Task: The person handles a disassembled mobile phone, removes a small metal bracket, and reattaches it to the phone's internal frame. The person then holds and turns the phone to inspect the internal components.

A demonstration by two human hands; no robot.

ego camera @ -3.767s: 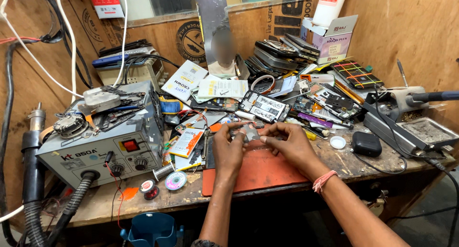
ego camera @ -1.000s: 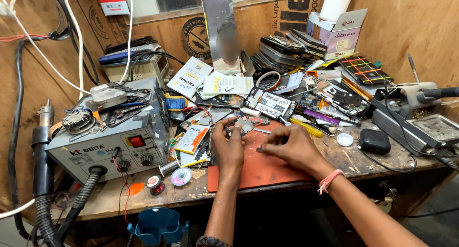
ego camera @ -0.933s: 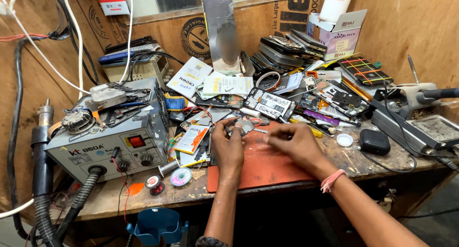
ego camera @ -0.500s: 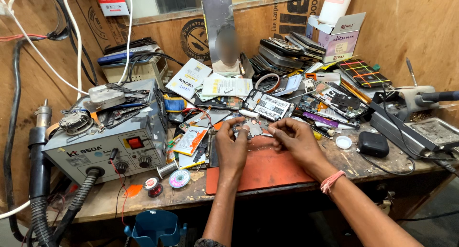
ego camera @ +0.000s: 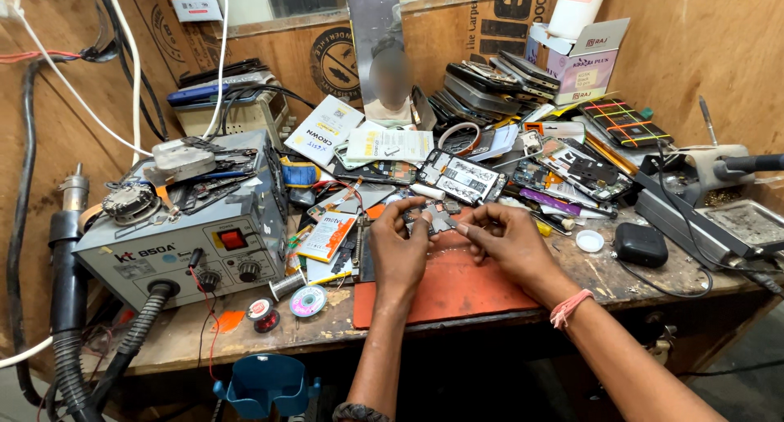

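Head view: left hand (ego camera: 398,250) and right hand (ego camera: 508,241) meet over the far edge of the red mat (ego camera: 457,287), both pinching a small circuit board (ego camera: 433,218) by its ends, fingertips clenched on it, board held just above the mat. Grey rework station (ego camera: 188,234) stands left of the hands with solder spools (ego camera: 286,303) in front; a black case (ego camera: 639,244) and white cap (ego camera: 589,241) lie right, stacked phones (ego camera: 490,79) behind.
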